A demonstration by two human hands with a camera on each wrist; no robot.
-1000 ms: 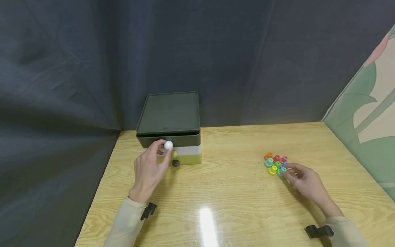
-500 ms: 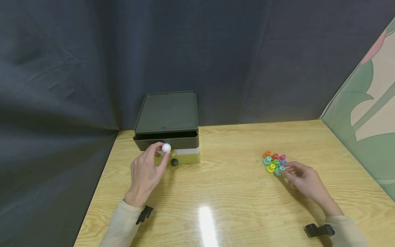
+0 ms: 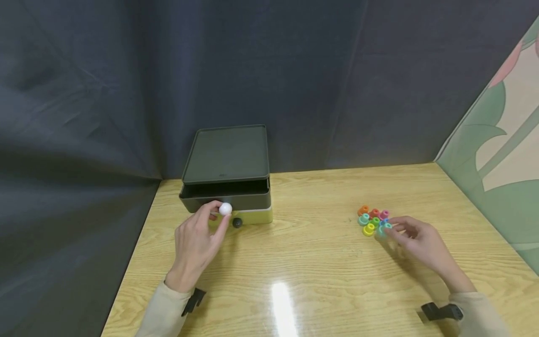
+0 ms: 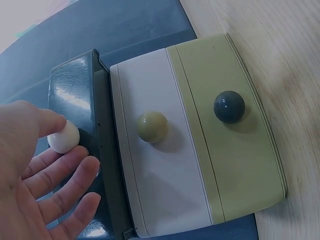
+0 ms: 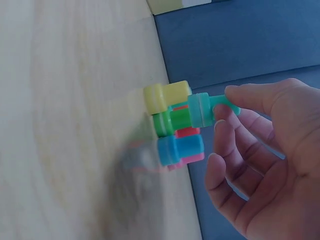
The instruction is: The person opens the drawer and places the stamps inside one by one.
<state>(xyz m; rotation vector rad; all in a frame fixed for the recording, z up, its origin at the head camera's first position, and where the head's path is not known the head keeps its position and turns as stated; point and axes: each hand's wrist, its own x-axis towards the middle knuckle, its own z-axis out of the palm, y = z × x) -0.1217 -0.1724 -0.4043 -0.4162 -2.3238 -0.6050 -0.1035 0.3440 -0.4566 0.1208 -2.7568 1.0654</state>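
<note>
- Dark drawer [image 3: 250, 202]: top one of a three-drawer unit [image 3: 227, 152] standing at the bench's [image 3: 320, 262] back edge, by the back-left corner. Pulled part-way out, overhanging the fronts below.
- Left hand [image 3: 193, 245]: thumb and forefinger pinch the white knob [image 3: 225, 208], the rest loosely bent and slightly apart. Likely held there because the knob is the drawer's only visible pull.
- Right hand [image 3: 421, 245]: thumb and fingertips pinch the teal peg [image 5: 201, 110] by its narrow stem, wide base toward the bench. Judged a handy hold: base left free, peg kept upright.
- Teal peg position: near-right side of a tight cluster on the bench's right half, well apart from the unit. Yellow peg [image 3: 368, 230], green peg [image 3: 375, 222] and blue peg [image 5: 180, 150] stand close by. An outer place probably gives the fingers room.
- Head view only: the dark hollow of the drawer; contents, if any, not discernible.
- Left wrist view only: the olive knob [image 4: 152, 127] on the middle front, hidden from the head camera.
- Right wrist view: teal base offset above its neighbours', so apparently lifted; the head view is too blurred there to confirm.
</note>
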